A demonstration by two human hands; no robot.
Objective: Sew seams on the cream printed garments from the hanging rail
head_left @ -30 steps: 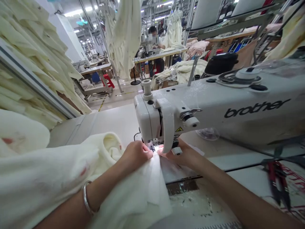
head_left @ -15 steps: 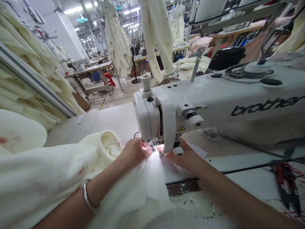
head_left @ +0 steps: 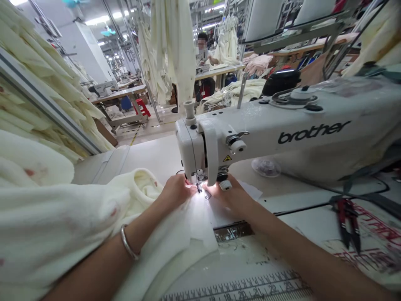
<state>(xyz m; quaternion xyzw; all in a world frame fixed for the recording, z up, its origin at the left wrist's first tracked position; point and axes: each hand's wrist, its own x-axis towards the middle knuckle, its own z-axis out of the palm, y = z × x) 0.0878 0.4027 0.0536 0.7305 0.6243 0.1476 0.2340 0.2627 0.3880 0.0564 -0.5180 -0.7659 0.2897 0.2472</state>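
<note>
In the head view, taking the machine's foot (head_left: pixel 199 187) as the middle of the clock, the cream cloth (head_left: pixel 194 219) lies under it on the bench (head_left: pixel 150 152) and spreads down towards 6 and 7 o'clock, brightly lit near the foot. The left hand (head_left: pixel 176 189) sits at 9 o'clock, just beside the foot, its fingers (head_left: pixel 191 190) pinching the cloth. The right hand (head_left: pixel 230 192) is at 3 o'clock, fingertips on the cloth near the foot; the machine's head partly covers this hand, so I cannot tell whether its fingers grip or only press. A bangle (head_left: pixel 128 242) circles the left wrist at 8 o'clock. A heap of spotted fabric (head_left: pixel 62 209) lies at 9 o'clock, beyond the left forearm, which hides whether it joins the cloth. The white machine (head_left: pixel 260 125) stretches out to 2 o'clock, with a clear dish (head_left: pixel 266 166) beneath its arm. Red and black snips (head_left: pixel 343 207) lie between 3 and 4 o'clock, and a ruler scale (head_left: pixel 244 288) runs along 5 o'clock. Pale garments (head_left: pixel 46 75) hang at 10 o'clock, a red stool (head_left: pixel 142 107) stands farther off between 10 and 11, and another person (head_left: pixel 203 50) is at 12.
</note>
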